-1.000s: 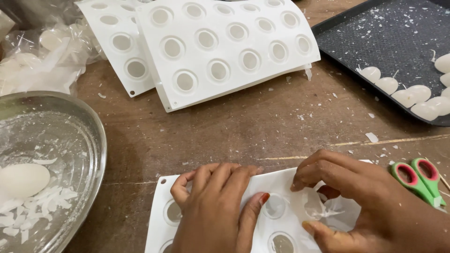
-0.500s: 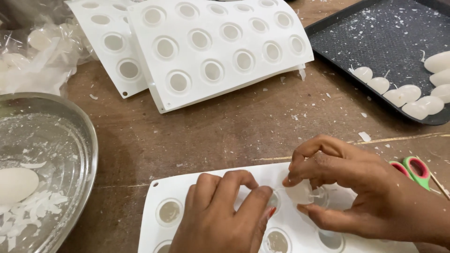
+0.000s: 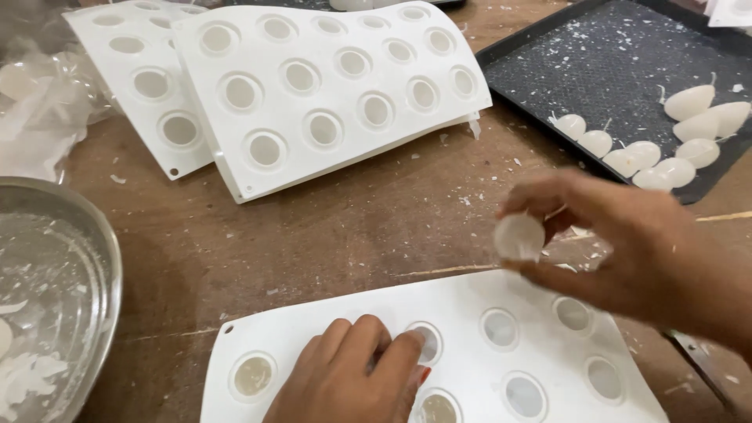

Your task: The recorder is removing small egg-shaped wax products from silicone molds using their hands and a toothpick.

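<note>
The wooden desk (image 3: 329,227) is flecked with white wax crumbs. On its near edge lies a white silicone mould (image 3: 470,352) with round cavities. The left hand (image 3: 352,376) presses flat on the mould, its fingers (image 3: 403,348) close together and bent, tips at the rim of one cavity; it grips nothing. The right hand (image 3: 627,243) is raised above the mould's far edge, its fingers (image 3: 540,205) pinched round a small white wax piece (image 3: 518,236), thumb beneath, the others curled over the top. The wax piece is rounded, pale and slightly translucent, clear of the mould and the desk.

Further back, two more white moulds (image 3: 329,86) lie overlapped, the upper one bowed. A black tray (image 3: 595,70) at the far right holds a row of white wax shapes (image 3: 666,149) with thin wicks. A glass bowl (image 3: 55,298) with wax flakes sits at the left edge.

Half a second ago the right hand was down on the mould, working at a cavity; it has since lifted away with the wax piece freed, while the left hand has stayed pressed on the mould.
</note>
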